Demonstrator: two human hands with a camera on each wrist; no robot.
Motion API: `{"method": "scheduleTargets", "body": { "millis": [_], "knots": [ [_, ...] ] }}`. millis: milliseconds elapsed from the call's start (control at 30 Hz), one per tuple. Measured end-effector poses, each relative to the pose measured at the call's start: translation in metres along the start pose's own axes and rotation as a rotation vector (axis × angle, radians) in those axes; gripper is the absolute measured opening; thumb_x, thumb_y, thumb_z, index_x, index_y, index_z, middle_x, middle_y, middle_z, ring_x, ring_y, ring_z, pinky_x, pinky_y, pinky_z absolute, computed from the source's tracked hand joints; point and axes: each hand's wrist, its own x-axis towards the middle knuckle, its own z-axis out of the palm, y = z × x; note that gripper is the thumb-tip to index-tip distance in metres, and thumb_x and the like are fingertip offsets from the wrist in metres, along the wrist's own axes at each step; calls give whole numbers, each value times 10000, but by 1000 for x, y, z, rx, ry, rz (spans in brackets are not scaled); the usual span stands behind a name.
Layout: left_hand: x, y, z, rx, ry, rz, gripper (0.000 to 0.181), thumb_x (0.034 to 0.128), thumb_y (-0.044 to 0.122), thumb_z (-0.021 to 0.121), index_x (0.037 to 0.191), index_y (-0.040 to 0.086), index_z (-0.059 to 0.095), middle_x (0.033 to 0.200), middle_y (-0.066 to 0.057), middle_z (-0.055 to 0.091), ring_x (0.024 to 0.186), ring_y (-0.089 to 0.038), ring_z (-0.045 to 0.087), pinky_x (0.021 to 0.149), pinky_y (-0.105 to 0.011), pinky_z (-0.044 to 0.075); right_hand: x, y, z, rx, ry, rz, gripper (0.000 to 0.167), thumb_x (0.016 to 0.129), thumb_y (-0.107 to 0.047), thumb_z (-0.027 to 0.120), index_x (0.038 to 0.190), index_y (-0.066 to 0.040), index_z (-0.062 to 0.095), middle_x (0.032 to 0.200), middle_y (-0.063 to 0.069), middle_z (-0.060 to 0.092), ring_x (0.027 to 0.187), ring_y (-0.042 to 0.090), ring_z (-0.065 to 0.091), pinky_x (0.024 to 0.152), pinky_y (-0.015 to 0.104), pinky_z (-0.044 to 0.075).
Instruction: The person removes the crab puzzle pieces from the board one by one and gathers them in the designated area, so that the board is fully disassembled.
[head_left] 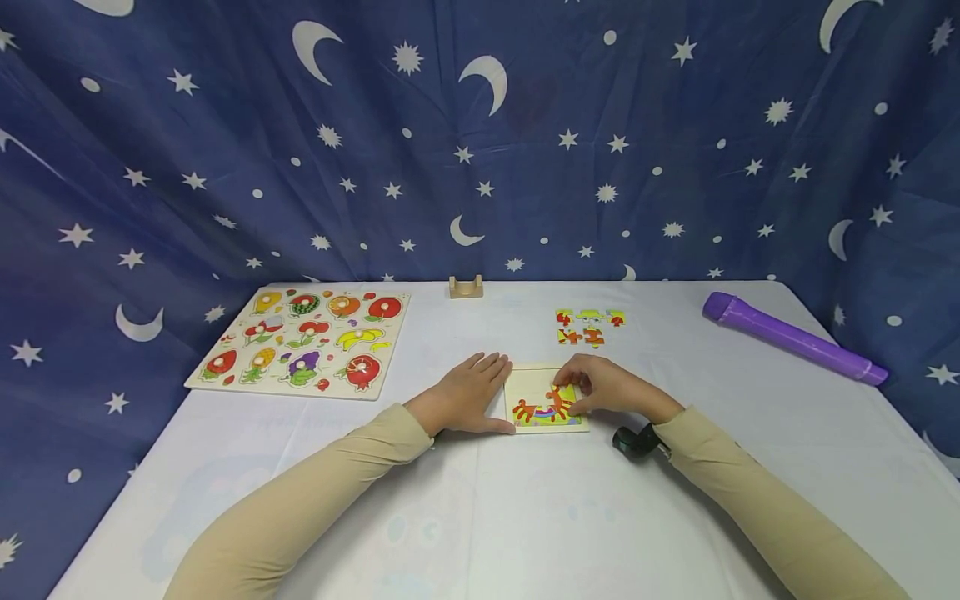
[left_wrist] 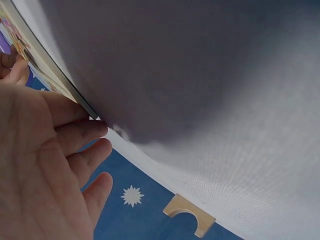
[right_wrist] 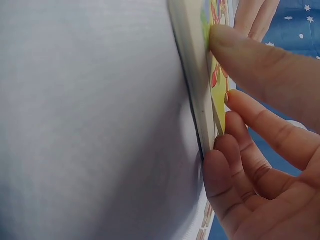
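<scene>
A small light wooden puzzle tray [head_left: 534,383] lies in front of the person, with joined crab-picture pieces [head_left: 543,411] along its lower and right parts. The left hand [head_left: 465,396] rests flat at the tray's left side, thumb by the lower left corner; in the left wrist view its extended fingers [left_wrist: 90,145] touch the tray edge [left_wrist: 60,80]. At the right side, the right hand [head_left: 611,386] bends its thumb and fingers over a puzzle piece. The right wrist view shows that piece [right_wrist: 218,105] slightly tilted at the tray wall [right_wrist: 200,90], between thumb and index finger of the right hand [right_wrist: 270,165].
Several loose puzzle pieces [head_left: 590,318] lie behind the tray in two rows. A fruit board [head_left: 300,343] is at the left, a small wooden notched block [head_left: 466,288] at the back edge, and a purple stick [head_left: 795,337] at the right. A starry blue curtain [head_left: 540,217] hangs behind.
</scene>
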Motion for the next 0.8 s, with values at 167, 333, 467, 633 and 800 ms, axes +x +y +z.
{"method": "scheduleTargets", "body": {
  "millis": [167, 333, 467, 633, 800],
  "knots": [
    [1, 0, 1, -1, -7, -4, 988, 829, 739, 417, 1495, 39, 207, 1562, -99, 233, 1456, -222, 205, 1203, -373, 166, 0, 0, 0, 14, 15, -11, 360, 699, -70, 810, 1012, -40, 635, 926, 45, 605, 743, 123, 465, 637, 194, 430],
    [1, 0, 0, 0, -10, -6, 989, 826, 739, 423, 1494, 42, 212, 1563, -96, 232, 1457, -222, 203, 1203, -372, 166, -1, 1, -1, 11, 29, -21, 355, 695, -61, 811, 1004, -49, 637, 933, 44, 622, 745, 119, 488, 648, 204, 456],
    [1, 1, -1, -3, -10, -5, 987, 826, 737, 428, 1493, 40, 218, 1561, -101, 238, 1455, -226, 208, 1201, -376, 171, -1, 2, -1, 6, 36, -19, 340, 693, -38, 806, 991, -66, 646, 933, 37, 638, 766, 124, 507, 675, 223, 479],
    [0, 1, -1, -4, -16, -8, 986, 827, 737, 425, 1494, 41, 214, 1561, -98, 237, 1456, -224, 206, 1202, -373, 169, -1, 2, 0, 17, 49, -17, 343, 684, -20, 807, 981, -77, 645, 918, 26, 636, 769, 135, 512, 685, 232, 486],
    [0, 2, 0, -5, -19, -10, 981, 831, 735, 418, 1496, 45, 206, 1564, -90, 231, 1458, -219, 200, 1203, -369, 165, -2, 1, 1, 10, 68, -22, 346, 681, -17, 807, 980, -88, 648, 906, 10, 627, 754, 136, 499, 660, 225, 474]
  ]
}}
